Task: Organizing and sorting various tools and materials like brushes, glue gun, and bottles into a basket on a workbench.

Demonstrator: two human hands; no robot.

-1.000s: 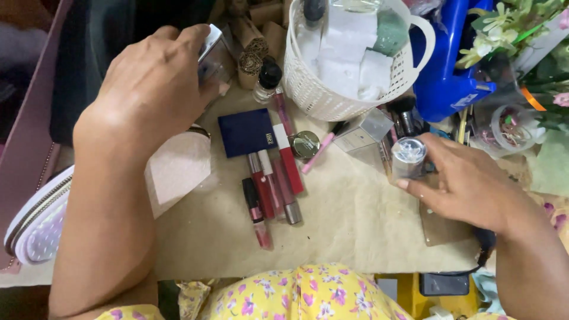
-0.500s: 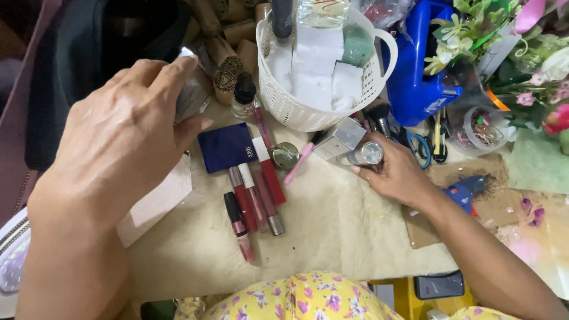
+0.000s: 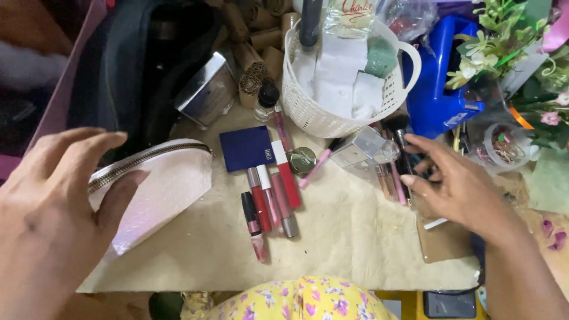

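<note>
The left hand was spread open at the left edge of the desk, fingers apart, its thumb resting against the white zippered cosmetic pouch without gripping it. The pouch lay on its side at the desk's left edge, zipper facing the far side. The right hand hovered open near the right edge, fingers spread and holding nothing, with its fingertips just beside a cluster of makeup brushes and slim tubes; whether they touched could not be determined. A clear square-capped bottle lay next to that cluster. At the middle of the desk, a row of red and pink lip-colour tubes lay side by side, just in front of a dark blue compact. A small round gold-lidded pot sat beside the compact. A white perforated basket stood at the far edge, and a silver box stood to its left.
</note>
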